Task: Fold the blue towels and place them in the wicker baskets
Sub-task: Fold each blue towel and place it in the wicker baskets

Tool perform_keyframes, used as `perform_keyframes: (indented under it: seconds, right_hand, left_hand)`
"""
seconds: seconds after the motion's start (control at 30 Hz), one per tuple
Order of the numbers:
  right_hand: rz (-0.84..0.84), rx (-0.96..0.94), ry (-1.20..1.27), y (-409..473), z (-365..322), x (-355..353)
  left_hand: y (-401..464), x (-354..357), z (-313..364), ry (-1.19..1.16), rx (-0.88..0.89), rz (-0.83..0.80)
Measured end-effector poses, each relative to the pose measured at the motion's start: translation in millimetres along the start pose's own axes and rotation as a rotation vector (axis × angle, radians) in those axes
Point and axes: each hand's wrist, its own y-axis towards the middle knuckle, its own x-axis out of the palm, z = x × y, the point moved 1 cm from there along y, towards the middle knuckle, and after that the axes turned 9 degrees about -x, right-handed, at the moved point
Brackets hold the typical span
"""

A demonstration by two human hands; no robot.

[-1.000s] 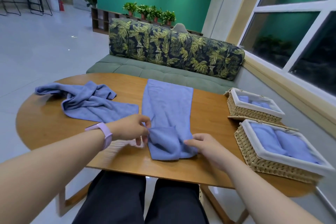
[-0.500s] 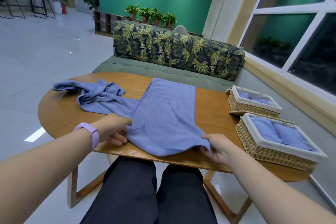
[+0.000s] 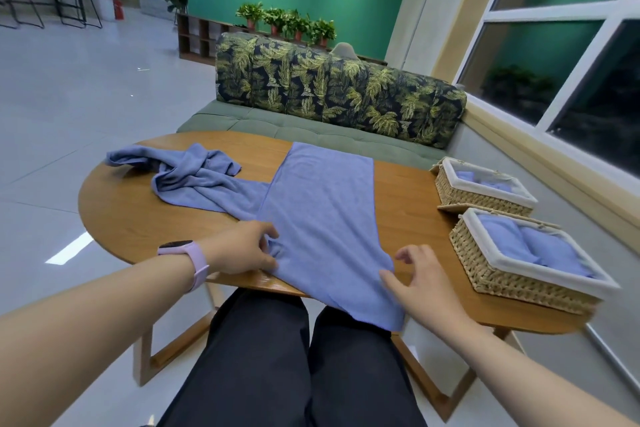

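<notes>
A long blue towel (image 3: pixel 325 204) lies flat down the middle of the wooden table (image 3: pixel 138 218), its near end hanging over the front edge. My left hand (image 3: pixel 242 248) pinches the towel's left near edge. My right hand (image 3: pixel 420 279) hovers at the towel's right near edge with fingers spread and relaxed, thumb touching the cloth. A second blue towel (image 3: pixel 194 180) lies crumpled at the left, partly under the flat one. Two wicker baskets stand on the right: the near basket (image 3: pixel 512 281) and the far basket (image 3: pixel 478 196), both holding folded blue towels.
A green bench with a leaf-patterned cushion (image 3: pixel 339 94) runs behind the table. A window wall (image 3: pixel 571 87) closes the right side. My dark trousers (image 3: pixel 284 357) are under the table's front edge. Open tiled floor (image 3: pixel 69 107) lies to the left.
The folded-up near end of the towel has been opened and pulled toward me, so it now hangs over the table edge. My right hand has let go of its corner.
</notes>
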Motion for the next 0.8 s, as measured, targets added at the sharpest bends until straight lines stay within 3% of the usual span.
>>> perform_keyframes:
  seconds: [0.1,0.17,0.27,0.43,0.57,0.8]
  right_hand:
    - [-0.212,-0.532,-0.322,-23,-18,0]
    - [-0.326,-0.681,-0.528,-35,-16,11]
    - [-0.337,-0.692,-0.595,-36,-5,21]
    - [-0.214,-0.837,-0.626,-29,12,24]
    - [-0.237,-0.898,-0.621,-32,19,18]
    - [-0.299,-0.812,-0.569,-39,46,15]
  left_hand:
    - [-1,-2,-11,0.068,0.014,-0.017]
    - [-6,-6,-18,0.091,0.074,-0.061]
    - [-18,-13,-29,0.159,0.22,-0.07]
    - [-43,-13,-40,0.577,0.439,0.042]
    - [-56,-4,-51,0.768,0.702,0.121]
    - [-52,-3,-53,0.916,0.752,0.166]
